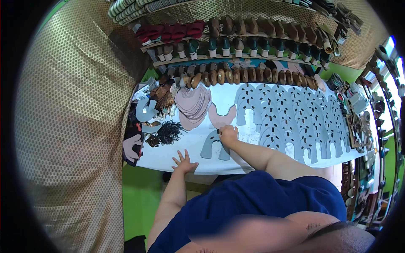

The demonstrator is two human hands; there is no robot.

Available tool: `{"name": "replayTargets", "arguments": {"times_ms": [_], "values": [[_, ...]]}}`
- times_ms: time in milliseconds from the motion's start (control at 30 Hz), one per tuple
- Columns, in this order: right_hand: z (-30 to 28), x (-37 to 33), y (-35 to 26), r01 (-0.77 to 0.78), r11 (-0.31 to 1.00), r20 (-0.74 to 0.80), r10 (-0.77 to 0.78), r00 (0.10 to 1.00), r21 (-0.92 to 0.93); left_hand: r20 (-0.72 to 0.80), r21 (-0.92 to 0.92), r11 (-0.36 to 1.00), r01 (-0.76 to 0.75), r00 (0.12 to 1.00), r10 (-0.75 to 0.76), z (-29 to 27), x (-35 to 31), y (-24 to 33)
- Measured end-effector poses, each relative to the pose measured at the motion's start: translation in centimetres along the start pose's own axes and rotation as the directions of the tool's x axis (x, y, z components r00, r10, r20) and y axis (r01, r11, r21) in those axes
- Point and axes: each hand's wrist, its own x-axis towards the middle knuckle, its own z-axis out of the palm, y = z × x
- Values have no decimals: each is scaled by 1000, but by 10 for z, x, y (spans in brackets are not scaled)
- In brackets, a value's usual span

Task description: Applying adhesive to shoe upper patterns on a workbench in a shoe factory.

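1. The long white-topped workbench [168, 154] carries everything; shelves of shoe lasts and heels [236, 46] rise behind its far edge.
2. A big spread of grey-blue horseshoe-shaped cut leather pieces [291, 120] covers the right half of the bench, overlapping in rows from the far edge to the near edge. By the look of it, this is the finished share of the laying-out.
3. A stack of beige-pink rounded leather pieces [193, 107] sits left of centre near the far edge, apparently not yet spread.
4. One pink winged leather piece [221, 118] lies alone at the bench's middle.
5. A single grey-blue horseshoe-shaped leather piece [214, 145] lies just nearer, towards the near edge, apart from the rows.
6. The right hand [228, 135] rests curled on the top of that single piece, fingertips pressing it; whether it pinches anything I cannot tell.
7. The left hand [184, 162] lies flat, fingers spread, at the near edge, holding nothing.
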Motion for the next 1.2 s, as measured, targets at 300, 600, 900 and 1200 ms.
{"name": "replayTargets", "arguments": {"times_ms": [300, 600, 900, 1200], "values": [[1, 0, 3, -8, 1000, 129, 6, 992, 18, 8, 5, 1000, 18, 1000, -18, -4, -5, 4], [-11, 17, -14, 106, 976, 199, -68, 978, -189, 10, 24, 999, 27, 1000, -27, -2, -3, 5], [-9, 20, 10, 419, 908, -45, -419, 907, -1, 19, -19, 1000, 8, 1000, -8, -3, 0, 0], [-6, 10, 19, 465, 883, -48, -468, 882, -59, 28, 21, 1000, 23, 999, -23, -6, -5, 3]]}}
